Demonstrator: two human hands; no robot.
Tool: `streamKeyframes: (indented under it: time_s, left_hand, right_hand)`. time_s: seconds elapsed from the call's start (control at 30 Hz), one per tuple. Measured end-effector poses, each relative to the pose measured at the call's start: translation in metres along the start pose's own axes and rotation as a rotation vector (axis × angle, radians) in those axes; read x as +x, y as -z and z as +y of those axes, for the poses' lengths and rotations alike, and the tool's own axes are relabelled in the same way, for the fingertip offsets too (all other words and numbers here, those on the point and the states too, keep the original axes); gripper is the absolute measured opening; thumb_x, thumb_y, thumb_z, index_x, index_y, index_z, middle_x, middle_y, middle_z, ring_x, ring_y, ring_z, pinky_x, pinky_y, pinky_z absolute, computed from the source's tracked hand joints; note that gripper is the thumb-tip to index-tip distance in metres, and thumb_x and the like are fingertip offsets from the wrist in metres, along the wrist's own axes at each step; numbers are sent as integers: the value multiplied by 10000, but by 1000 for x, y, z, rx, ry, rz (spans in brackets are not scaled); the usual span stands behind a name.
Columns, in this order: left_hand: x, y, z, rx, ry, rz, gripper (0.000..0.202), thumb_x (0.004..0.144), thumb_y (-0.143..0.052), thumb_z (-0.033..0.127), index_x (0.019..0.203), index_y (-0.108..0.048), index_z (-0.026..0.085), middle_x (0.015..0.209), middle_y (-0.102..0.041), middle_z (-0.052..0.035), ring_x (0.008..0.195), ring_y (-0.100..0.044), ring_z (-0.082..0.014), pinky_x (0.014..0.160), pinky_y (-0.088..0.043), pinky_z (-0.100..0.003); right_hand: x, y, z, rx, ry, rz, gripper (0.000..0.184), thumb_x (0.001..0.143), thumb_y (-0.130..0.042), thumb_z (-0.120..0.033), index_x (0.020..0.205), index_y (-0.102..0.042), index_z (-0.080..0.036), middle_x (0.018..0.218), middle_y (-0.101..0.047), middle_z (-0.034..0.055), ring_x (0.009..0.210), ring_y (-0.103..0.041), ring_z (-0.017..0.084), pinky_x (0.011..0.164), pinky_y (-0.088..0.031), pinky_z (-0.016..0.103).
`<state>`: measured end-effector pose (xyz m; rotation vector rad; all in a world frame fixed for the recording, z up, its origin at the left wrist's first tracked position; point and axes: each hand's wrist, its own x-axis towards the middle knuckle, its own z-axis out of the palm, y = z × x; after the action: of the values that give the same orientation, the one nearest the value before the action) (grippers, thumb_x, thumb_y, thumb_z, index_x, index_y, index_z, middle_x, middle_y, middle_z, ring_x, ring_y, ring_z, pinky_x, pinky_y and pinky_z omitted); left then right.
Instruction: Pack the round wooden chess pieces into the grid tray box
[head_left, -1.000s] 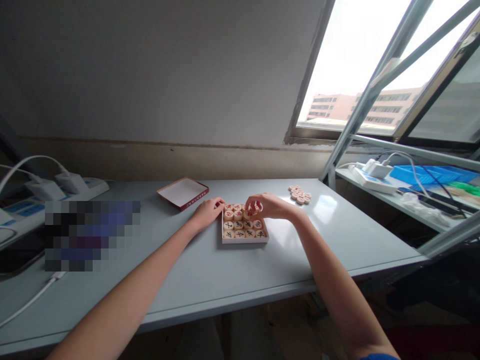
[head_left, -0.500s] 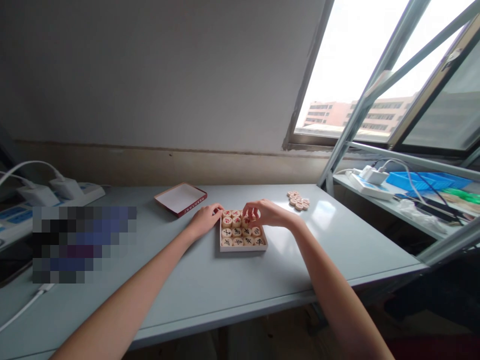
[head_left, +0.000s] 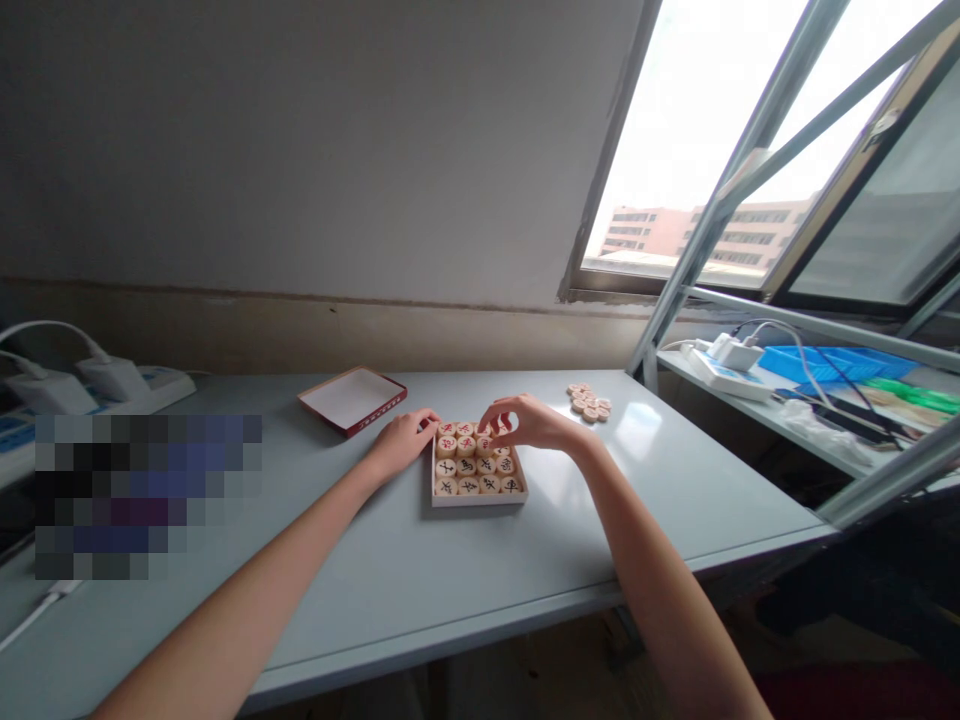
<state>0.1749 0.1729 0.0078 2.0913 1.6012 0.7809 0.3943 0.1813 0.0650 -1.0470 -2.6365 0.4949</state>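
Note:
Wooden Chinese chess pieces [head_left: 466, 467] stand in rows in a shallow white box [head_left: 480, 502] on the table. Black characters mark the front rows, red ones the rear rows, where the pieces sit higher. My left hand [head_left: 401, 443] rests at the box's left rear corner, its fingers bent over the edge. Above the rear right part of the box, my right hand [head_left: 529, 422] is closed, thumb and fingers around a red-marked chess piece [head_left: 486, 445]. The fingers partly hide the pieces behind. A loose group of pieces [head_left: 589, 402] lies at the back right.
The red-edged box lid [head_left: 352, 398] lies inner side up, behind my left hand. A power strip [head_left: 161, 390] with plugs and a blurred-out patch are at the left. To the right, a metal frame [head_left: 675, 290] borders a shelf with a blue tray [head_left: 832, 368] and cables.
My right hand's fingers have lowered and closed in around a red-marked piece in the box's second row. My left hand stays at the box corner. The whole view has shifted slightly.

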Motion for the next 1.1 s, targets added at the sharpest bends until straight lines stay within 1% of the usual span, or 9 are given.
streamKeyframes:
  time_s: [0.07,0.17,0.3,0.4,0.5,0.7,0.93,1.03,1.1]
  left_hand:
    - [0,0,0,3,3,-5,292,775,-348,342,841,-596,201,906,-664,-40,845,-591,-198,740,-422,-270]
    - [0,1,1,9,11,-11,293,769,-347,345,846,-590,201,903,-663,-42,843,-589,-200,739,-418,-272]
    - [1,1,2,15,19,-9,308,764,-341,358,855,-588,200,921,-660,-48,859,-584,-202,747,-415,-270]
    - [1,0,1,12,10,-7,315,760,-341,373,851,-591,203,932,-659,-44,868,-582,-200,745,-418,-264]
    - [2,0,0,20,12,0,319,760,-344,373,859,-593,200,924,-660,-46,859,-585,-201,749,-420,-269]
    - [2,0,0,20,12,5,313,761,-351,366,859,-599,202,923,-665,-34,865,-587,-191,762,-424,-254]
    - [2,-1,-1,31,24,-2,304,760,-353,348,867,-594,196,931,-662,-44,871,-585,-198,780,-418,-267]
    - [3,-1,-2,31,13,-1,305,764,-351,350,870,-595,200,925,-664,-39,867,-587,-193,774,-421,-260]
    - [3,-1,-2,28,11,-5,307,766,-351,350,871,-597,199,923,-664,-37,863,-588,-189,769,-423,-256]
  right_hand:
    - [-2,4,8,-75,-45,172,157,756,-568,-271,891,-628,-217,796,-602,11,729,-524,126,645,-363,233]
    - [-11,8,29,-375,-321,421,156,772,-531,-234,893,-628,-216,893,-613,55,856,-519,186,747,-337,311]
    - [-32,13,66,-536,-781,344,176,711,-565,-198,865,-648,-219,982,-618,95,930,-518,246,784,-309,381]
    - [-49,19,86,-466,-973,327,225,706,-551,-281,910,-643,-260,971,-634,66,924,-539,243,762,-332,377]
    - [-58,25,92,-387,-1081,301,284,672,-568,-331,944,-636,-289,1003,-630,39,951,-541,230,749,-354,351]
    - [-52,28,87,-339,-1137,183,224,564,-643,-214,782,-680,-247,922,-648,50,863,-577,225,662,-381,306]
    - [-54,32,81,-380,-1155,164,147,525,-669,-176,671,-677,-199,839,-647,86,843,-568,274,716,-356,387]
    - [-49,30,70,-333,-1020,215,150,606,-649,-274,738,-676,-208,828,-641,67,837,-560,248,726,-354,365]
    - [-43,23,58,-216,-769,270,218,689,-594,-364,850,-661,-233,865,-632,36,813,-554,195,709,-367,315]
